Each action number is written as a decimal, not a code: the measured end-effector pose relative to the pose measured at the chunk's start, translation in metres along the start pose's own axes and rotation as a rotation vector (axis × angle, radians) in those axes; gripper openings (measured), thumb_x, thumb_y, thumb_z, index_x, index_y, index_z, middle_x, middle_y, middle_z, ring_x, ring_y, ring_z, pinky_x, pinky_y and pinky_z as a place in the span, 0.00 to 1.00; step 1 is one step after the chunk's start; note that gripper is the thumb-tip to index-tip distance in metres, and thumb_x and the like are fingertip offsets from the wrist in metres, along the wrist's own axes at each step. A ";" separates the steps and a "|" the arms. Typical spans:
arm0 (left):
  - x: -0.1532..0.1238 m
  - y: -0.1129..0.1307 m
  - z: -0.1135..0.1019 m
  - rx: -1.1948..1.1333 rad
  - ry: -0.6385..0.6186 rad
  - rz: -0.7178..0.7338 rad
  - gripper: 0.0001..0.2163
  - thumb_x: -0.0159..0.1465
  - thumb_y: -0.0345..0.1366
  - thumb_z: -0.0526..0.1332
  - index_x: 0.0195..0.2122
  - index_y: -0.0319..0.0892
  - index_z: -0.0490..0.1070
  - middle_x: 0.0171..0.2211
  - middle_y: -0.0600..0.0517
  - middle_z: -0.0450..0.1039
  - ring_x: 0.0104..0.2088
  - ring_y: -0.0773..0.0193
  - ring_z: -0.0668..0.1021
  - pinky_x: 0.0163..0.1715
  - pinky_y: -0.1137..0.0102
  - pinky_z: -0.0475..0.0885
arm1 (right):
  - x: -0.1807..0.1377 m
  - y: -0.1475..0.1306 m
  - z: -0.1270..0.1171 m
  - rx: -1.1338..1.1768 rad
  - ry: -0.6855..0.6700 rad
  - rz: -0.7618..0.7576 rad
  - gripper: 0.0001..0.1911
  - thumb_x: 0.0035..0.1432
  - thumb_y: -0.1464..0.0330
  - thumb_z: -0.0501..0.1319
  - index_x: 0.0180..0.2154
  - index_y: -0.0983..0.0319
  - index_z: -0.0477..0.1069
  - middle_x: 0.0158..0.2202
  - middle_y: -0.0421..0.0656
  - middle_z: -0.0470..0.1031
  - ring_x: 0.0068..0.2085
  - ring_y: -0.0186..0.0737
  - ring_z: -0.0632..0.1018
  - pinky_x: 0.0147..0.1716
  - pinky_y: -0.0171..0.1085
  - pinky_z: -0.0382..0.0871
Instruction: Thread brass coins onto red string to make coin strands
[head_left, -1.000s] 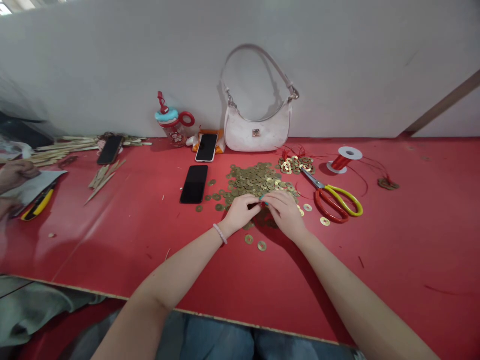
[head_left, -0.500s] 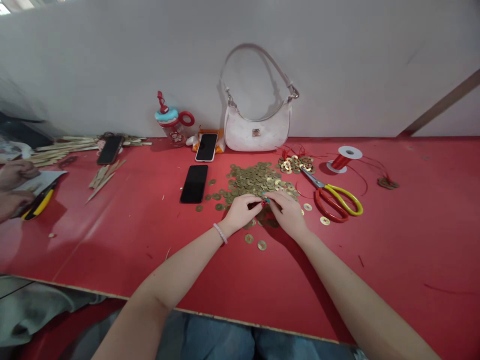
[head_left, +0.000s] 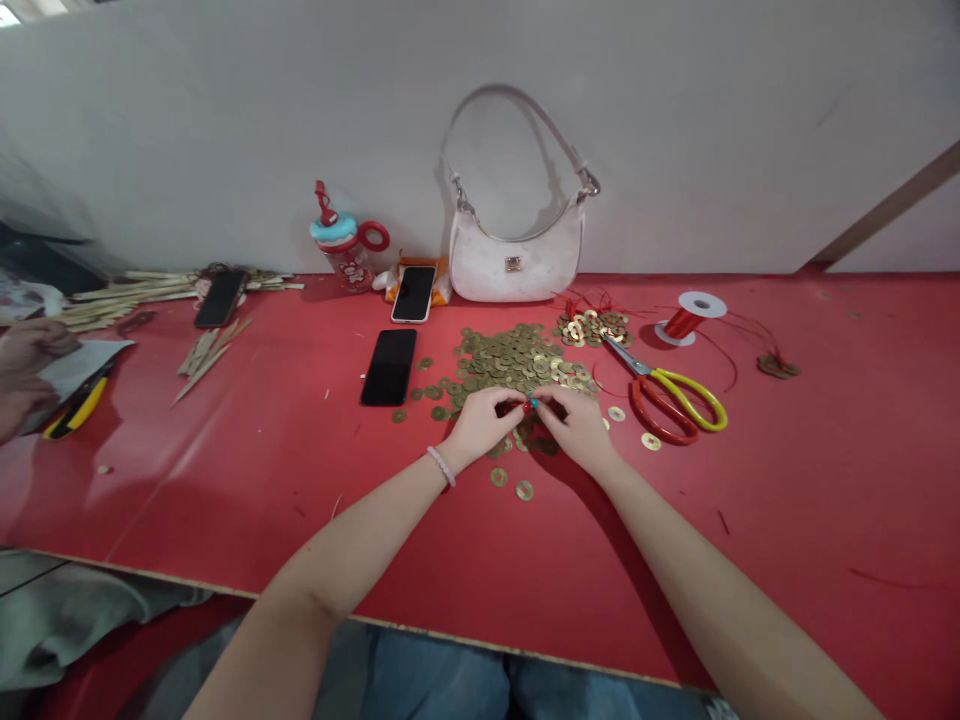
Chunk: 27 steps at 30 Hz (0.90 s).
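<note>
My left hand (head_left: 484, 422) and my right hand (head_left: 574, 425) meet fingertip to fingertip over the near side of a heap of brass coins (head_left: 510, 360) with holes in them. Both are closed in a pinch. Whatever sits between the fingertips is too small to make out; red and teal spots show there, perhaps painted nails. Two loose coins lie on the red table (head_left: 480, 570) just below my hands. Right of the heap rest scissors (head_left: 664, 400) with one red and one yellow handle, their tip touching a bunch of coins (head_left: 592, 328) tied with red thread.
A spool of red thread (head_left: 686, 320) stands at the right, near a small tied coin bundle (head_left: 778, 366). Behind are a white handbag (head_left: 517, 260), a cup (head_left: 349, 250) and phones (head_left: 388, 368). At the far left, another person's hands (head_left: 30, 375) are beside a yellow-black cutter (head_left: 81, 405).
My right fingers have shifted slightly and drawn closer against the left fingertips. The other person's hands moved a little at the far left. Everything else stays in place.
</note>
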<state>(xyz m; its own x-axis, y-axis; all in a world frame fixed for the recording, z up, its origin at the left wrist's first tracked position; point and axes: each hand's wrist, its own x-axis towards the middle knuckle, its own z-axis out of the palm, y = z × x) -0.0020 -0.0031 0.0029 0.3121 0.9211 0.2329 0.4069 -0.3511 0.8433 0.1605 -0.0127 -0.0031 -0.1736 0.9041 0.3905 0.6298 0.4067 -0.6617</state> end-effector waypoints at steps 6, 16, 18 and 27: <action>-0.001 0.000 -0.001 0.007 -0.025 0.023 0.08 0.55 0.31 0.58 0.35 0.40 0.74 0.34 0.50 0.76 0.35 0.65 0.76 0.38 0.71 0.70 | 0.000 -0.001 -0.002 0.071 0.015 0.052 0.07 0.53 0.69 0.55 0.33 0.61 0.70 0.31 0.43 0.75 0.32 0.38 0.75 0.31 0.36 0.67; 0.000 0.001 -0.002 -0.002 0.002 0.047 0.07 0.55 0.32 0.59 0.34 0.40 0.74 0.33 0.50 0.76 0.34 0.66 0.76 0.39 0.71 0.70 | 0.000 0.004 0.000 0.059 -0.004 0.034 0.09 0.55 0.69 0.53 0.35 0.60 0.70 0.32 0.43 0.75 0.34 0.39 0.75 0.35 0.38 0.68; 0.000 0.001 -0.002 -0.016 0.002 0.051 0.07 0.55 0.31 0.58 0.34 0.39 0.74 0.34 0.50 0.76 0.35 0.66 0.76 0.40 0.71 0.70 | 0.001 0.004 0.000 0.067 -0.024 0.033 0.10 0.55 0.70 0.51 0.36 0.60 0.70 0.32 0.43 0.75 0.33 0.39 0.75 0.35 0.38 0.68; 0.000 0.001 -0.002 -0.030 -0.001 0.033 0.08 0.55 0.31 0.58 0.36 0.40 0.73 0.35 0.50 0.76 0.36 0.65 0.76 0.40 0.70 0.70 | 0.000 0.004 0.000 0.263 -0.034 0.153 0.06 0.53 0.68 0.54 0.34 0.61 0.67 0.31 0.42 0.74 0.30 0.36 0.75 0.30 0.36 0.70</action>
<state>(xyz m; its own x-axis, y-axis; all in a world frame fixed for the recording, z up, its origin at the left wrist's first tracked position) -0.0035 -0.0029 0.0045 0.3260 0.9090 0.2598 0.3709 -0.3758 0.8492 0.1630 -0.0114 -0.0059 -0.1196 0.9595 0.2549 0.4335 0.2814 -0.8561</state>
